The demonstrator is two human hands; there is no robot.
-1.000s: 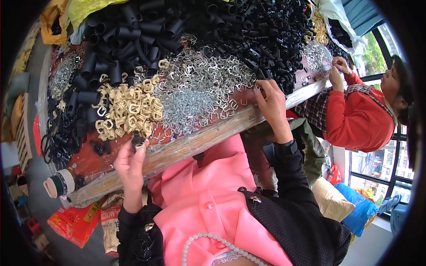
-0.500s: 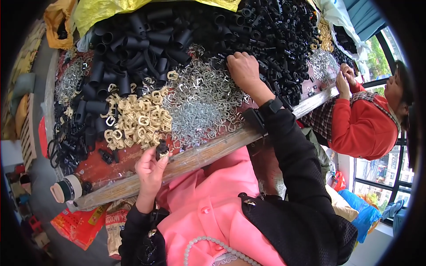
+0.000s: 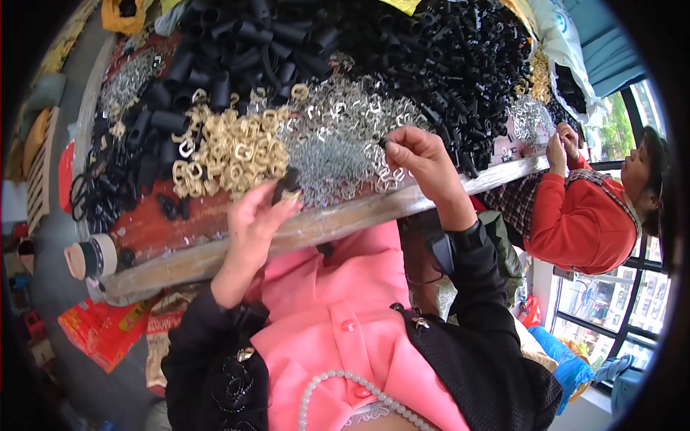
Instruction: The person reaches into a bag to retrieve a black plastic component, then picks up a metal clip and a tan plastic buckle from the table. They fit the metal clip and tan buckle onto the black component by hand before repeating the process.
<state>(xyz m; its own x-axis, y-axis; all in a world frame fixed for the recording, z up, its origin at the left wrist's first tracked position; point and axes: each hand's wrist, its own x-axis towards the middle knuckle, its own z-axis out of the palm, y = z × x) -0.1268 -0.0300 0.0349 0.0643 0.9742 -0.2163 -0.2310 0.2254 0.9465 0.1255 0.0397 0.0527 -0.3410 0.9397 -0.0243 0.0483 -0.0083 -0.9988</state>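
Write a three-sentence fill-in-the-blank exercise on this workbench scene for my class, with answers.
The small, stubby part held in the left hand is mainly coloured ____.
The pile of cream-coloured, squarish rings lies to the ____ of the adjoining U-shaped silver clips.
The co-worker's long sleeves are coloured ____.
Missing words: black; left; red.

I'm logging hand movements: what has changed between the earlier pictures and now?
The right hand has drawn back from the heaped black parts toward the table's near edge and now pinches a small dark piece above the silver clips. The left hand has moved rightward, nearer the right hand. Unchanged: it still holds its black part, and the heap of cream clips lies in place.
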